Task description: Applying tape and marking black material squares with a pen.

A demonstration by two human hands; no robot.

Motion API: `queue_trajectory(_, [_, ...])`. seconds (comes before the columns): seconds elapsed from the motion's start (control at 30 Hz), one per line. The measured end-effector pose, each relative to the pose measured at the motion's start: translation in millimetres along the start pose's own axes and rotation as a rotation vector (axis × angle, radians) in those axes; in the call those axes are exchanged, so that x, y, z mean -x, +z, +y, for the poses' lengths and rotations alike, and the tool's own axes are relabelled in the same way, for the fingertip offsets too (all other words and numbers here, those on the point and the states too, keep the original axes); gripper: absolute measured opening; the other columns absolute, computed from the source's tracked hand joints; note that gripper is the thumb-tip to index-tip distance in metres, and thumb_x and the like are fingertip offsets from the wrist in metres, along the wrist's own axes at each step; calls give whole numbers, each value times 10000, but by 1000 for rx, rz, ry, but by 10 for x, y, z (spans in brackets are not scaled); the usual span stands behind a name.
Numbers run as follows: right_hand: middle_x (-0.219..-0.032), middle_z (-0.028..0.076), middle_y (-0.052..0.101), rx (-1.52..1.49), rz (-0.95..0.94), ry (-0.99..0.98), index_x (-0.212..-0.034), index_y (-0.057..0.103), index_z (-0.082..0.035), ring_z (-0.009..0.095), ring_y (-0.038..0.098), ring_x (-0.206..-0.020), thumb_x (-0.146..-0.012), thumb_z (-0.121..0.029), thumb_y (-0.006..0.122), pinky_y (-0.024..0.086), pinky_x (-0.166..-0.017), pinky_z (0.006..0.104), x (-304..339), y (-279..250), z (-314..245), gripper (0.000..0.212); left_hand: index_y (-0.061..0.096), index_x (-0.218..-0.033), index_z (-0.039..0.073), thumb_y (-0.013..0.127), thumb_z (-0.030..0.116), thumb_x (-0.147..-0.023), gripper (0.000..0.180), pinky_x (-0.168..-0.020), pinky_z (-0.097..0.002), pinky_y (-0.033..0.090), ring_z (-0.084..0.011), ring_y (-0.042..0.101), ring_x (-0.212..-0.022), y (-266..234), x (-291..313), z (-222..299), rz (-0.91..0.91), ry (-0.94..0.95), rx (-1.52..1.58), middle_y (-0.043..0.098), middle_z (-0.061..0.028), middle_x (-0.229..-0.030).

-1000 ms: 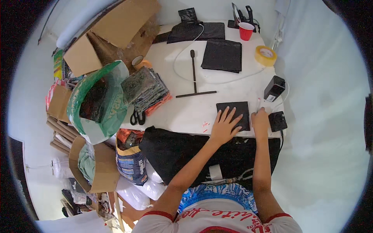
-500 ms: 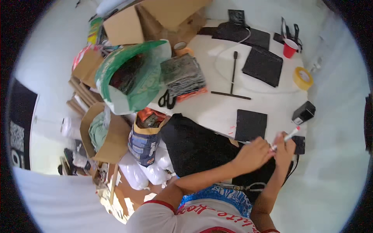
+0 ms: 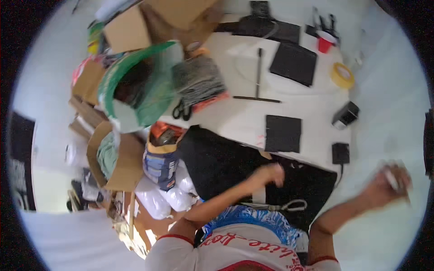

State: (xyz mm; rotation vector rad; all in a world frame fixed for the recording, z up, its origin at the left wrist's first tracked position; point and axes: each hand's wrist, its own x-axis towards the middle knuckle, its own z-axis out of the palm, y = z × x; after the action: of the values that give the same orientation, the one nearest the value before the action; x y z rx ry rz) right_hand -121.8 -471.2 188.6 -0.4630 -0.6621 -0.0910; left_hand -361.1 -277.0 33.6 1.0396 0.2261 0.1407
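My right hand [image 3: 389, 183] is out past the right side of the table, closed around a white marker pen [image 3: 392, 179]. Both the hand and the pen are smeared by motion. Above the black cloth [image 3: 217, 158] draped over the table's near edge and my lap is my left hand [image 3: 270, 175]. Its fingers look bent but are too blurred to show whether anything is between them. A square black piece [image 3: 283, 133] lies flat on the table beyond that hand, with small red marks beside it.
On the white table [image 3: 244, 124] are a black box [image 3: 346, 115], a black adapter [image 3: 341, 153], yellow tape [image 3: 342, 75], a red cup [image 3: 325, 42], a black T-shaped stick [image 3: 258, 98], and scissors [image 3: 182, 110]. A green plastic bag [image 3: 156, 115] and cardboard boxes [image 3: 124, 158] crowd the left.
My hands have come apart: the right swung out to the right with the marker pen, while the left drew back leftward over the cloth. The whole view has shifted slightly.
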Motion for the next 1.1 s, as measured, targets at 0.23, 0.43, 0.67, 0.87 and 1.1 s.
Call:
queue_trajectory(0.23, [-869, 124, 616, 478, -187, 652, -1044, 564, 35, 140, 554, -686, -911, -280, 504, 443, -582, 256, 686, -251, 1841, 347, 551, -980, -11, 618, 185, -822, 261, -772, -313, 413, -212, 507, -804, -793, -824, 327, 603, 606, -1094, 523, -106, -860])
queue_trajectory(0.43, [-816, 49, 613, 606, -242, 752, -1009, 600, 5, 57, 490, -659, -860, -121, 548, 390, -574, 197, 1010, -342, 2165, 201, 583, -878, 22, 663, 215, -762, 239, -963, -406, 329, -282, 451, -1151, -839, -785, 223, 370, 550, -1407, 568, -89, -1149])
queue_trajectory(0.67, [-750, -5, 580, 663, -455, 750, -840, 590, -16, 62, 514, -704, -778, -47, 655, 412, -641, 200, 950, -457, 2489, 95, 483, -632, 51, 707, 262, -717, 319, -959, -403, 300, -259, 453, -1153, -852, -922, 169, 400, 520, -1432, 568, -39, -1191])
queue_trajectory(0.87, [-692, 12, 545, 709, -471, 815, -765, 504, -24, 60, 497, -639, -792, -28, 570, 396, -599, 207, 925, -587, 2463, 71, 480, -626, 47, 714, 278, -712, 339, -963, -423, 301, -298, 422, -1186, -822, -980, 178, 388, 527, -1444, 534, -70, -1243])
queue_trajectory(1.1, [-653, 9, 530, 717, -456, 752, -738, 485, -28, 57, 483, -621, -788, -21, 566, 377, -569, 205, 956, -537, 2418, 95, 517, -653, 35, 701, 321, -723, 347, -987, -457, 279, -321, 376, -1233, -890, -976, 171, 377, 511, -1448, 463, -129, -1308])
